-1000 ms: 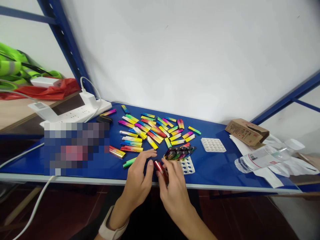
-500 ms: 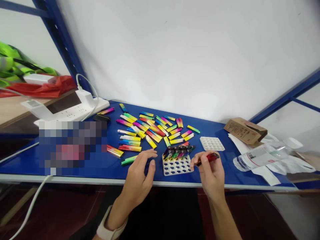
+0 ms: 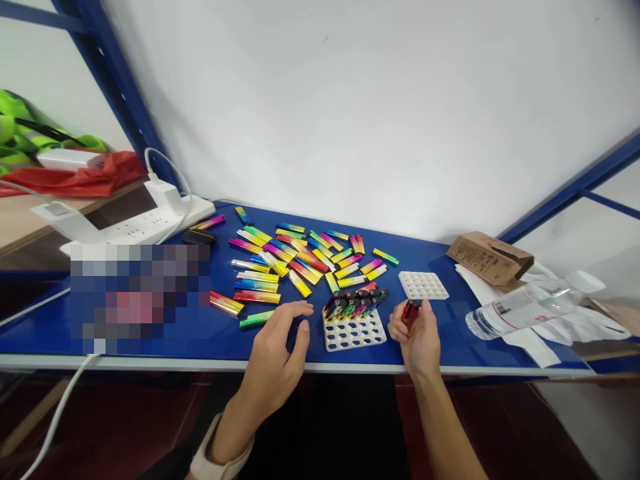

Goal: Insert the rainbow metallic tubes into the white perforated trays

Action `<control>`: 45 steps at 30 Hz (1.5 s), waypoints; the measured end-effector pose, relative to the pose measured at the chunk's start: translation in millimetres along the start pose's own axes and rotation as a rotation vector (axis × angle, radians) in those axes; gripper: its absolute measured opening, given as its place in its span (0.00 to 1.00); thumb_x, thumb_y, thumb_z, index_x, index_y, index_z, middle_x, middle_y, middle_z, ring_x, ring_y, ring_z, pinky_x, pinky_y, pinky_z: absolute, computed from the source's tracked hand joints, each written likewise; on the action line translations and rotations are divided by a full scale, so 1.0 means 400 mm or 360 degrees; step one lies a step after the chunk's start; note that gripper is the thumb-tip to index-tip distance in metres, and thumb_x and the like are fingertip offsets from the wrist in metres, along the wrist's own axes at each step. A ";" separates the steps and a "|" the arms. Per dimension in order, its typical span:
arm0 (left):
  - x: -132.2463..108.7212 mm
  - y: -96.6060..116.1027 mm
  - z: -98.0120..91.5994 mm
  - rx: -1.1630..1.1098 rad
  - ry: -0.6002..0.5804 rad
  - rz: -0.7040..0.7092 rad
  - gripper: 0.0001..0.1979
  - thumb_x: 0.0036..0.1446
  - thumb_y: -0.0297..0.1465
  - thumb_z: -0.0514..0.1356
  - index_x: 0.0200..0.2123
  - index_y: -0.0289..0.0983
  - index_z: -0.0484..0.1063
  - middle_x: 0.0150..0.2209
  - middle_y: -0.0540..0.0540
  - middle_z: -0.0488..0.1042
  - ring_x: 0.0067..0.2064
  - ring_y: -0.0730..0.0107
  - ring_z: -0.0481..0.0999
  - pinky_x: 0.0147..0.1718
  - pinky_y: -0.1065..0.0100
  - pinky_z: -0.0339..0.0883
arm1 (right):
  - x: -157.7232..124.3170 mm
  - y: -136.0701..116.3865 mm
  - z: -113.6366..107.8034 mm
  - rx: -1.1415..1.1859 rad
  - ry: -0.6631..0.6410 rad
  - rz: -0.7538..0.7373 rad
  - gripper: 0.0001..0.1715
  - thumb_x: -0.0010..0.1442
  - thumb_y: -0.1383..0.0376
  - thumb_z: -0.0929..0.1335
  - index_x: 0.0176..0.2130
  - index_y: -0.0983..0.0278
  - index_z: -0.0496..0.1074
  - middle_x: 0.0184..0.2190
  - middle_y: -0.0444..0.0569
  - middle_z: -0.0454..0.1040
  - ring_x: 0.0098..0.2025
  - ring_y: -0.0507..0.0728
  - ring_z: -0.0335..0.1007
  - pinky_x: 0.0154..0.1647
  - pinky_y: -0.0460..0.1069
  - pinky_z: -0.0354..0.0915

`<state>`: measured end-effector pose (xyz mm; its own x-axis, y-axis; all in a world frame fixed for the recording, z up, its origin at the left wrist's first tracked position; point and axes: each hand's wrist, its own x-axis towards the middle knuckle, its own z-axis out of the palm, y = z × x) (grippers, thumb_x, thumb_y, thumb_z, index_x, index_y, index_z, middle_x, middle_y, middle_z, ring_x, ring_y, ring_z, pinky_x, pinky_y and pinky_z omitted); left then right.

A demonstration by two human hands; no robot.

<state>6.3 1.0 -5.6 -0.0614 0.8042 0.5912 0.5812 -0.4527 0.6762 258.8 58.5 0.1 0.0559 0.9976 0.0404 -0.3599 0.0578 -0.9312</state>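
My right hand (image 3: pixel 416 335) is shut on a red metallic stick (image 3: pixel 410 311), held upright just right of a white perforated tray (image 3: pixel 355 337). Several dark-capped gradient sticks (image 3: pixel 353 306) stand in the tray's back rows, while its front holes show empty. My left hand (image 3: pixel 273 355) rests open on the blue table top (image 3: pixel 450 340), holding nothing. Its fingers are nearest a green-yellow stick (image 3: pixel 256 320) and the tray's left corner. Behind them lies a loose heap of rainbow metallic sticks (image 3: pixel 295 261).
A second white perforated tray (image 3: pixel 423 285) lies behind my right hand. Further right are a cardboard box (image 3: pixel 490 259) and a plastic bottle (image 3: pixel 520 312) on white paper. A power strip (image 3: pixel 135 223) with a white cable sits back left, beside a pixelated patch (image 3: pixel 140 298).
My right hand has moved right, away from the tray, carrying the red stick. The stick has turned from tilted to upright. My left hand has stayed nearly still.
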 end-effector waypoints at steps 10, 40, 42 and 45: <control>-0.002 -0.002 0.003 -0.0003 -0.0005 -0.0004 0.10 0.70 0.27 0.54 0.52 0.40 0.70 0.52 0.47 0.75 0.55 0.69 0.75 0.57 0.66 0.66 | 0.008 0.005 -0.004 -0.0072 0.0016 0.0098 0.24 0.59 0.49 0.63 0.22 0.62 0.58 0.17 0.38 0.44 0.18 0.48 0.38 0.19 0.45 0.40; -0.004 -0.003 0.000 0.0004 -0.0009 -0.0009 0.10 0.70 0.27 0.55 0.52 0.41 0.69 0.52 0.48 0.75 0.55 0.70 0.75 0.57 0.66 0.66 | -0.008 -0.010 -0.001 -0.0423 -0.0102 -0.0148 0.23 0.68 0.45 0.67 0.47 0.60 0.63 0.24 0.39 0.62 0.19 0.47 0.49 0.19 0.43 0.47; -0.004 -0.002 0.000 0.0008 -0.0013 -0.0005 0.10 0.70 0.27 0.55 0.52 0.41 0.69 0.52 0.48 0.75 0.55 0.70 0.75 0.57 0.67 0.66 | -0.015 -0.016 0.007 -0.0541 -0.0078 -0.0264 0.20 0.67 0.51 0.70 0.47 0.59 0.61 0.28 0.39 0.66 0.20 0.46 0.54 0.19 0.43 0.52; -0.003 -0.001 0.000 0.0017 -0.0005 0.0012 0.10 0.70 0.27 0.55 0.52 0.40 0.69 0.51 0.47 0.76 0.55 0.68 0.75 0.56 0.66 0.67 | -0.023 -0.025 0.013 -0.0709 -0.0037 -0.0420 0.17 0.66 0.54 0.72 0.44 0.61 0.63 0.29 0.42 0.70 0.24 0.50 0.66 0.24 0.46 0.64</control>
<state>6.3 0.3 -6.7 -0.0543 0.8022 0.5946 0.5902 -0.4545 0.6672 256.9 48.9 11.1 0.0690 0.9520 0.2982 0.0957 0.2913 -0.9518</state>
